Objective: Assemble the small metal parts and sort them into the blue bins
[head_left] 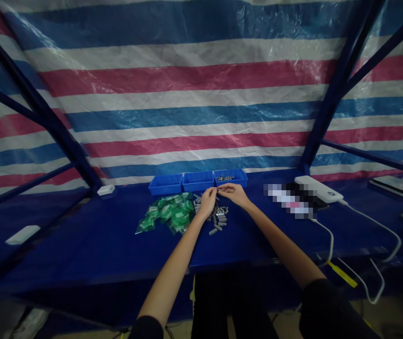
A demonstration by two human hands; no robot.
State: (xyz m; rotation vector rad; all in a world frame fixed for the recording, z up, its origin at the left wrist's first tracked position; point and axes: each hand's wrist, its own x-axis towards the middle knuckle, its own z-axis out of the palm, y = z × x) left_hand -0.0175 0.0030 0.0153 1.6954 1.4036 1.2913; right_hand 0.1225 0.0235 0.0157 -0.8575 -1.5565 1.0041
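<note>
1. Both your forearms reach forward over the blue table (116, 240) and angle inward, elbows nearer you.
2. Your left hand (207, 202) arches over the small metal pieces (221, 219), fingers bent and tips drawn together.
3. Your right hand (233, 193) comes in from the right, fingers curled toward the left fingertips, just in front of the right-hand blue bin (242, 181).
4. Whether either hand grips a piece, I cannot tell.
5. Green packets (178, 209) lie left of your left hand.

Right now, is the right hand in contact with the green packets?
Apart. The head view shows the left hand between the right hand and the green packets.
</note>
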